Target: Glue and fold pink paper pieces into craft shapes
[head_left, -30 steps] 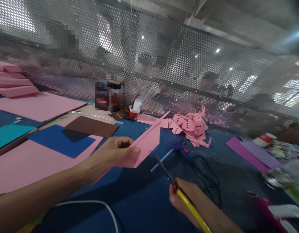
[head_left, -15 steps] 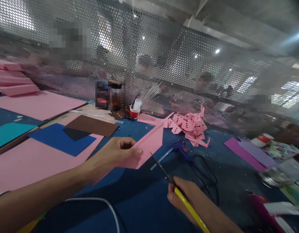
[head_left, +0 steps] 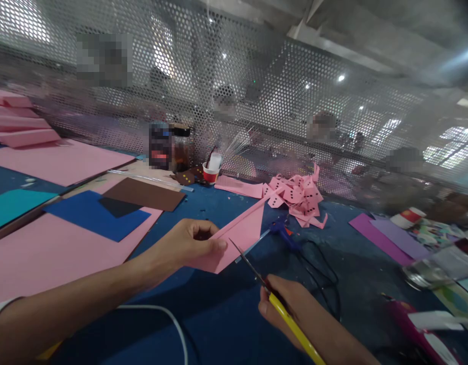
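Note:
My left hand (head_left: pixel 196 243) pinches a folded pink paper piece (head_left: pixel 245 223) between thumb and fingers, above the blue table (head_left: pixel 203 309). In my right hand (head_left: pixel 287 304) is a pair of scissors (head_left: pixel 295 327) with a yellow handle. Its dark, narrow blades point up and left and overlap the lower part of the pink piece in view; whether they touch it I cannot tell. Behind the held piece lies a heap of pink paper shapes with black dots (head_left: pixel 295 195), beside flat pink strips (head_left: pixel 239 186).
A blue glue gun (head_left: pixel 285 235) with a dark cable lies right of centre. At left are blue (head_left: pixel 101 215), brown (head_left: pixel 146 193) and pink sheets (head_left: pixel 63 253). A paper cup (head_left: pixel 210 174) and jar (head_left: pixel 181 152) stand behind. A magenta tool (head_left: pixel 408 324) lies at lower right.
The pink piece has moved slightly right and down with my left hand. My right hand and the scissors have shifted a little left, so the blade tips now overlap the paper.

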`<state>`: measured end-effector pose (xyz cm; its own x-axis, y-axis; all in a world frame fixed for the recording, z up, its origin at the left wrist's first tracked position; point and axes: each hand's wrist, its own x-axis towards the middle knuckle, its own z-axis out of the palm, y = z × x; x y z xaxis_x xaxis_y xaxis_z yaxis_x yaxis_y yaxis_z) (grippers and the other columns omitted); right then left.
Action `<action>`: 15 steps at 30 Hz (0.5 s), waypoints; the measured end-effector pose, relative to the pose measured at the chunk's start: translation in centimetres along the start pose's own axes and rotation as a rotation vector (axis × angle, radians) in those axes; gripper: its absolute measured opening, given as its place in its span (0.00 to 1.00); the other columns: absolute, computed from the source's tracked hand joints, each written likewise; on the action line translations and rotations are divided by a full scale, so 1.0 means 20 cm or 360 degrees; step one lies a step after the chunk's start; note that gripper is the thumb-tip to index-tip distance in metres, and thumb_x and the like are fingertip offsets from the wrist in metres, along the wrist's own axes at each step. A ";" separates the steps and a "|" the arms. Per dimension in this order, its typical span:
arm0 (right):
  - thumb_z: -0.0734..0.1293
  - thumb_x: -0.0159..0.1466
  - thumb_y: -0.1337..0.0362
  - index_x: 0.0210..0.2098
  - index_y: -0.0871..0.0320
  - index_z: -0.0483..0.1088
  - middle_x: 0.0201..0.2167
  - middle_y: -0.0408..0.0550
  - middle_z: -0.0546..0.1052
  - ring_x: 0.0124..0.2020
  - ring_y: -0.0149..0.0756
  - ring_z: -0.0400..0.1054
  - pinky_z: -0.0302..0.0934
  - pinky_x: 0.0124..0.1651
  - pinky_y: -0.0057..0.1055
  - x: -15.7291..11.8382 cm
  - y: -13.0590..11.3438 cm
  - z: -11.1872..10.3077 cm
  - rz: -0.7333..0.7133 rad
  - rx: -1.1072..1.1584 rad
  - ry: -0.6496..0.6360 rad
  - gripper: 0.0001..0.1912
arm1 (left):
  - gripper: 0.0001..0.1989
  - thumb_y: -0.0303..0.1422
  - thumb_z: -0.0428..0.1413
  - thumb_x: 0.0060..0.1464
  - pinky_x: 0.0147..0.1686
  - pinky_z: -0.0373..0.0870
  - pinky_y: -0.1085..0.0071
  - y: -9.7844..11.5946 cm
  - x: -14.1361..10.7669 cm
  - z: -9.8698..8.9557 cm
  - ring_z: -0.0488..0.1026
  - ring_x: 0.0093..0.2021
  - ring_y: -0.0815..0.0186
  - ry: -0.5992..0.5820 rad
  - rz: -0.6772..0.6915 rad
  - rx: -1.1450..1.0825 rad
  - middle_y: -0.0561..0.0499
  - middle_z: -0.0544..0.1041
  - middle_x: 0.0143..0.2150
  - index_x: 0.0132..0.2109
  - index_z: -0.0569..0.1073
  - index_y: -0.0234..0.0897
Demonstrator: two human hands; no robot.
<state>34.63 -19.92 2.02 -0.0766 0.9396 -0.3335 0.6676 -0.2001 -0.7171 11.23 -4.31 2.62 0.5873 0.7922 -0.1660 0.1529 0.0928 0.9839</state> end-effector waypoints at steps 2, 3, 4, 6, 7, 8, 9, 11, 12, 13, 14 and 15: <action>0.63 0.71 0.57 0.37 0.56 0.66 0.29 0.41 0.69 0.27 0.29 0.58 0.55 0.30 0.24 0.00 0.01 0.00 -0.0008 -0.0037 0.0016 0.10 | 0.14 0.41 0.69 0.42 0.27 0.65 0.75 0.00 0.00 0.00 0.71 0.30 0.66 -0.0018 -0.0013 -0.0010 0.51 0.78 0.28 0.33 0.79 0.36; 0.63 0.71 0.57 0.37 0.56 0.66 0.29 0.40 0.69 0.27 0.29 0.58 0.54 0.29 0.24 0.00 0.02 0.00 -0.0007 -0.0049 0.0016 0.10 | 0.14 0.41 0.69 0.42 0.27 0.65 0.75 0.00 0.00 0.00 0.71 0.29 0.65 -0.0024 -0.0015 -0.0001 0.51 0.78 0.28 0.32 0.79 0.36; 0.63 0.71 0.56 0.37 0.56 0.66 0.29 0.40 0.69 0.27 0.28 0.58 0.53 0.28 0.24 0.00 0.03 0.00 0.0001 -0.0051 0.0012 0.10 | 0.14 0.41 0.69 0.41 0.26 0.64 0.75 0.00 0.00 0.00 0.70 0.29 0.66 -0.0030 -0.0013 0.0015 0.51 0.78 0.28 0.32 0.79 0.36; 0.63 0.71 0.56 0.37 0.56 0.66 0.28 0.40 0.69 0.26 0.28 0.58 0.52 0.27 0.23 0.00 0.04 0.01 0.0018 -0.0048 0.0008 0.10 | 0.14 0.41 0.68 0.41 0.25 0.63 0.75 0.01 0.00 0.00 0.69 0.28 0.67 -0.0031 -0.0005 0.0055 0.52 0.77 0.27 0.32 0.79 0.36; 0.63 0.71 0.56 0.37 0.56 0.66 0.29 0.40 0.69 0.26 0.28 0.58 0.51 0.26 0.23 0.00 0.04 0.01 0.0020 -0.0049 0.0013 0.11 | 0.14 0.41 0.68 0.42 0.26 0.63 0.75 0.01 0.00 0.00 0.69 0.28 0.67 -0.0026 -0.0004 0.0069 0.52 0.76 0.27 0.32 0.79 0.36; 0.63 0.71 0.56 0.37 0.56 0.67 0.29 0.41 0.69 0.27 0.28 0.58 0.51 0.26 0.23 0.00 0.04 0.01 0.0014 -0.0055 0.0022 0.11 | 0.13 0.41 0.68 0.42 0.26 0.63 0.75 0.01 0.00 0.00 0.69 0.28 0.67 -0.0022 0.0000 0.0076 0.52 0.76 0.27 0.32 0.79 0.36; 0.63 0.71 0.56 0.37 0.56 0.67 0.29 0.41 0.69 0.27 0.28 0.58 0.51 0.27 0.23 -0.01 0.03 0.01 0.0004 -0.0060 0.0031 0.11 | 0.13 0.41 0.68 0.42 0.27 0.63 0.75 0.01 0.00 0.00 0.69 0.29 0.67 -0.0021 0.0004 0.0078 0.52 0.76 0.27 0.32 0.79 0.36; 0.63 0.71 0.57 0.37 0.56 0.67 0.29 0.41 0.70 0.27 0.28 0.59 0.53 0.29 0.24 -0.01 0.02 0.00 -0.0017 -0.0059 0.0028 0.10 | 0.13 0.41 0.68 0.42 0.27 0.64 0.75 0.01 0.00 0.00 0.70 0.29 0.66 -0.0025 0.0014 0.0073 0.52 0.76 0.27 0.31 0.79 0.37; 0.63 0.71 0.57 0.37 0.56 0.67 0.29 0.41 0.70 0.27 0.28 0.59 0.54 0.29 0.24 -0.01 0.01 0.00 -0.0021 -0.0051 0.0024 0.10 | 0.13 0.42 0.68 0.42 0.27 0.64 0.75 0.00 0.00 0.00 0.70 0.29 0.66 -0.0029 0.0017 0.0073 0.52 0.77 0.27 0.31 0.79 0.37; 0.63 0.71 0.58 0.37 0.56 0.67 0.28 0.41 0.69 0.27 0.28 0.58 0.54 0.30 0.24 0.00 0.01 0.00 -0.0023 -0.0047 0.0018 0.09 | 0.14 0.42 0.68 0.41 0.26 0.64 0.74 0.00 0.00 0.00 0.70 0.29 0.65 -0.0028 0.0020 0.0076 0.51 0.77 0.27 0.31 0.80 0.37; 0.63 0.71 0.58 0.36 0.56 0.66 0.28 0.40 0.69 0.26 0.28 0.58 0.54 0.30 0.24 0.00 0.01 0.00 -0.0023 -0.0048 0.0018 0.09 | 0.14 0.43 0.68 0.41 0.26 0.63 0.74 0.00 0.01 0.00 0.70 0.29 0.65 -0.0025 0.0020 0.0083 0.51 0.77 0.27 0.31 0.80 0.37; 0.63 0.71 0.59 0.36 0.56 0.66 0.28 0.40 0.68 0.26 0.28 0.57 0.54 0.30 0.24 0.00 0.01 0.00 -0.0023 -0.0055 0.0023 0.09 | 0.15 0.43 0.68 0.41 0.25 0.63 0.74 0.00 0.01 0.00 0.70 0.28 0.65 -0.0020 0.0017 0.0089 0.51 0.77 0.27 0.30 0.80 0.37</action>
<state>34.71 -19.97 1.87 -0.0761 0.9463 -0.3142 0.6918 -0.1768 -0.7001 11.29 -4.23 2.57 0.5990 0.7853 -0.1567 0.1907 0.0502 0.9804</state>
